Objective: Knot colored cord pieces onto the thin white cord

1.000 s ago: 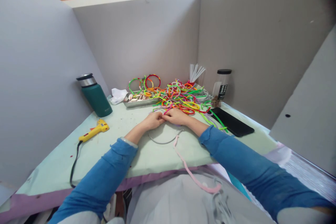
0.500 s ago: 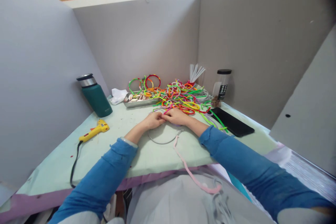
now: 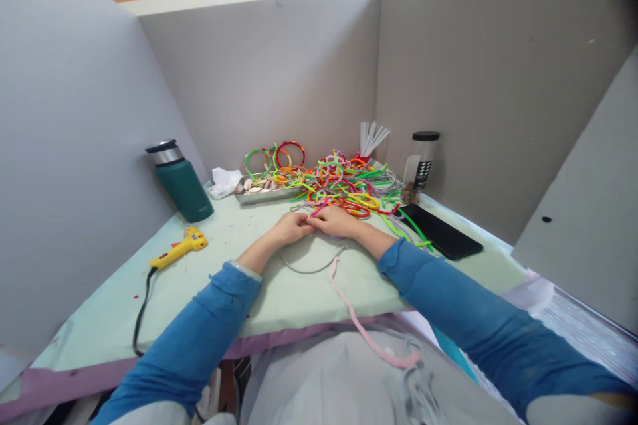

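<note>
My left hand point(image 3: 294, 228) and my right hand point(image 3: 333, 220) meet at the middle of the table, fingertips closed together. Between them a bright pink pipe cleaner point(image 3: 319, 208) shows, pinched by both; their fingers cover most of it. A thin grey wire loop point(image 3: 312, 271) curves toward me just below the hands, and part of it is hidden behind them. Near its right end, a pale pink fuzzy strip point(image 3: 355, 319) starts and hangs over the table edge onto my lap.
A tangled pile of coloured pipe cleaners point(image 3: 343, 179) lies beyond my hands, beside a metal tray point(image 3: 266, 196) of shells. Left are a yellow glue gun point(image 3: 177, 251) and a green bottle point(image 3: 184, 189). Right are a black phone point(image 3: 443, 232) and a clear jar point(image 3: 423, 163). Grey panels surround the table.
</note>
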Available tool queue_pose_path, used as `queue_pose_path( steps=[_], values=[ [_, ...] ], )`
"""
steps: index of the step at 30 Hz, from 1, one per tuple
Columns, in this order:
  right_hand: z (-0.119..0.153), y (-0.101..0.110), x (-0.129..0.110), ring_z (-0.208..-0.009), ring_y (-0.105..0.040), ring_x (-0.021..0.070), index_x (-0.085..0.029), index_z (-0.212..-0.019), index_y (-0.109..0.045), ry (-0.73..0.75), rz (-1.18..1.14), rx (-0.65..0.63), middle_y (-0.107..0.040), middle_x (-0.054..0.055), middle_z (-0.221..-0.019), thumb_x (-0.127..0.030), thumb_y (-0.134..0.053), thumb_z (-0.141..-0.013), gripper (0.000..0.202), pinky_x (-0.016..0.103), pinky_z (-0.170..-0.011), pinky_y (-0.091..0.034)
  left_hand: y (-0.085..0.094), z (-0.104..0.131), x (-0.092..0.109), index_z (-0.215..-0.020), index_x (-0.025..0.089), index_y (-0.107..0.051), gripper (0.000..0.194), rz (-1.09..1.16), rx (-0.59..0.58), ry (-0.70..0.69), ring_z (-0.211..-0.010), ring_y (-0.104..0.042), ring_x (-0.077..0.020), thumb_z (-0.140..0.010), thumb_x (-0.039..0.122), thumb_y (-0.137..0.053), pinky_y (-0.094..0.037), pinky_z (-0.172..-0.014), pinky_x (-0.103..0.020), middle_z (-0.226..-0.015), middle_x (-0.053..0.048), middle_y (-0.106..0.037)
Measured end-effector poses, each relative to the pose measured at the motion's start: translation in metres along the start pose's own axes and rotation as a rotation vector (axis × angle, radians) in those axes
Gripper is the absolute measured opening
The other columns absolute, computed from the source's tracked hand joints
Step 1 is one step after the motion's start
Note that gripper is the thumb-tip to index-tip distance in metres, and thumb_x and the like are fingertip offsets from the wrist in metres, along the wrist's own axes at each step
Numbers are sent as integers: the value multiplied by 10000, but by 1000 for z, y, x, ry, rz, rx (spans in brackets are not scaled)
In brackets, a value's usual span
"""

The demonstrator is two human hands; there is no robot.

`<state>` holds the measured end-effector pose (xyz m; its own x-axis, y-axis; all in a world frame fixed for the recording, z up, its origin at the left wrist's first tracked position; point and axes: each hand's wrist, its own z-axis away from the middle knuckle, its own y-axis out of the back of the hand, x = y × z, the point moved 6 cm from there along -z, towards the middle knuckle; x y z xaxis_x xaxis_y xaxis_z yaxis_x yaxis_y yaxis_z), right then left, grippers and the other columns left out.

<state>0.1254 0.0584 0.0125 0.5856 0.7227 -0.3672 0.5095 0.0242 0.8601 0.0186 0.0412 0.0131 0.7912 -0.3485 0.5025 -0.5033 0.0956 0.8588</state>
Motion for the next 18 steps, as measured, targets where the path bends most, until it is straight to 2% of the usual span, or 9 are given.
queue_pose_path(
  steps=[18],
  values=[
    [-1,-2,4,-524,-396,77,-120,-682,-656,4,10,-3,-581,20,-606,-436,-388,-869,456,219,-499,-215,1,-1,0,-751,144,-573,282,-21,10,-21,-468,-417,-93,-726,418,-505,-294,-451,-215,-518,26,-492]
  ],
)
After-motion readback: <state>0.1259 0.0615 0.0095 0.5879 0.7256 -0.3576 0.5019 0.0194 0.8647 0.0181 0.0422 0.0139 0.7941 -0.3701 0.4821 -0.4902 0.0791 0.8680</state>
